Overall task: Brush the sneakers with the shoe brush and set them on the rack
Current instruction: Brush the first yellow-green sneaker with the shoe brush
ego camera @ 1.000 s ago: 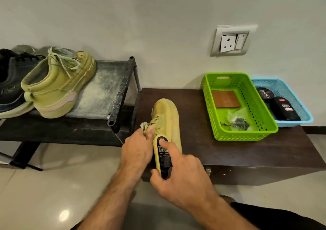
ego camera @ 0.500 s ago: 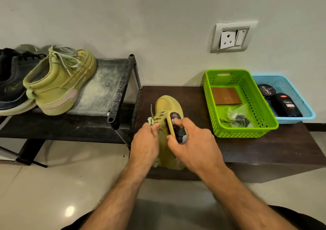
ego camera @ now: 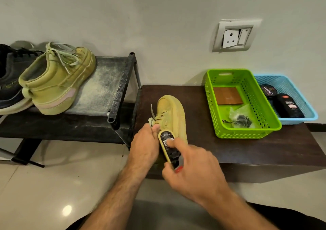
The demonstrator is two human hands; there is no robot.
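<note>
Both grips closed (brush (ego camera: 170, 147), sneaker (ego camera: 172, 114))

Three shoes (ego camera: 56, 81), one brush (ego camera: 169, 146), two baskets (ego camera: 243, 132).

Both bare forearms reach forward from the bottom of the view and converge. The left hand (ego camera: 144, 144) is curled, knuckles up, thumb tip pressed forward against its forefinger in a pinch. The right hand (ego camera: 192, 169) lies just beside it, nearly touching, with the forefinger stretched straight forward and the thumb and other fingers wrapped in a grip.
</note>
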